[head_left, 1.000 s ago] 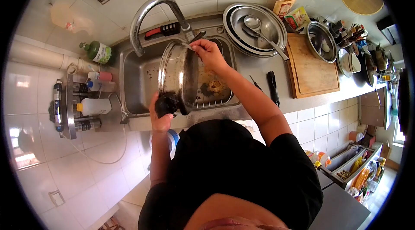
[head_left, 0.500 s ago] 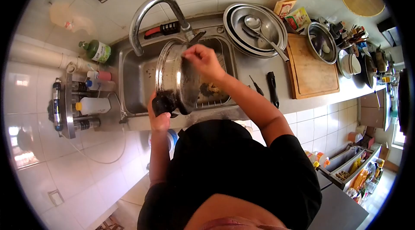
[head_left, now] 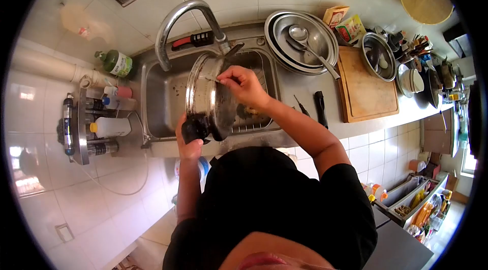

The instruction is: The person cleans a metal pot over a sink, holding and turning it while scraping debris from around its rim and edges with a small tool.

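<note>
A stained metal pot [head_left: 202,84] is tipped on its side over the sink [head_left: 165,129], its wall facing up. My left hand [head_left: 189,144] is closed round the pot's lower black handle [head_left: 195,128]. A second dark handle [head_left: 234,50] sticks out at the pot's far end. My right hand [head_left: 245,86] is at the pot's outer wall, thumb and fingers pinched together. Whatever is between those fingertips, if anything, is too small to make out. Behind the pot, a wire rack [head_left: 259,123] lies in the sink with food scraps on it.
The faucet [head_left: 163,41] arches over the sink's left part. A red and black knife sharpener [head_left: 193,40] lies behind. Rightward are stacked steel bowls [head_left: 272,28] with a ladle [head_left: 320,56], a screwdriver [head_left: 302,106], a black-handled tool [head_left: 321,108] and a wooden cutting board [head_left: 366,100].
My right hand has moved slightly along the pot wall towards me, fingers still pinched. The view has shifted a little. My left hand keeps its hold on the handle.
</note>
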The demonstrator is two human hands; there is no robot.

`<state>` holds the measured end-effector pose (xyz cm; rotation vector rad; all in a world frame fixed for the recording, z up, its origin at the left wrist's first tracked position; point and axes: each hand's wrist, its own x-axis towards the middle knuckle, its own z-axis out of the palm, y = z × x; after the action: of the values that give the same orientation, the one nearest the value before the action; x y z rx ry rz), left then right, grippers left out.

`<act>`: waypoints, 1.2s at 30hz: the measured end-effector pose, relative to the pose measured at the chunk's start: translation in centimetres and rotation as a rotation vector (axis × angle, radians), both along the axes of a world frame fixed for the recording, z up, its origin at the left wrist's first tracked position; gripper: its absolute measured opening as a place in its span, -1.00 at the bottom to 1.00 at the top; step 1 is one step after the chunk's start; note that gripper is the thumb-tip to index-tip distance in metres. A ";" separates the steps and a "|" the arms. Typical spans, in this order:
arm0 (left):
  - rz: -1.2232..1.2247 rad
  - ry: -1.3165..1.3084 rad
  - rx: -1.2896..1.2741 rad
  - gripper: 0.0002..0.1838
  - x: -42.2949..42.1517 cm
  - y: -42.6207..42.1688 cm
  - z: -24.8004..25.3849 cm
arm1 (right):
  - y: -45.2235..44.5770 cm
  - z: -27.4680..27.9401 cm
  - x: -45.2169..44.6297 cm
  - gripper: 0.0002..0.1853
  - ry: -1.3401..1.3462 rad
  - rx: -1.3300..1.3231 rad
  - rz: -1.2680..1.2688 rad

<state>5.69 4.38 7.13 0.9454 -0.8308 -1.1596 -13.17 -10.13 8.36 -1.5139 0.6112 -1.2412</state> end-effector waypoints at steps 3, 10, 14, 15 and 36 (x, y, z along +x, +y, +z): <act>0.002 -0.107 -0.025 -0.08 0.7 0.5 -1.6 | -3.0 0.2 -1.5 -0.88 0.197 0.003 -0.176; -0.095 -0.247 -0.152 -0.14 1.0 0.5 -1.4 | -1.2 2.1 -2.0 -0.87 0.225 -0.120 0.044; -0.131 -0.313 -0.122 -0.16 0.9 0.6 -1.0 | -1.9 2.3 -2.4 -0.92 0.315 0.070 0.021; -0.138 -0.305 -0.105 -0.15 0.7 0.5 -0.5 | -1.4 2.3 -2.3 -0.92 0.282 -0.059 0.030; -0.145 -0.334 -0.112 -0.19 0.3 -0.1 0.1 | -0.9 2.7 -2.4 -0.89 0.303 -0.348 0.005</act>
<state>5.98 4.28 7.28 1.0135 -1.2373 -1.0800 -15.58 -11.05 11.08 -2.0167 0.6070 -1.1646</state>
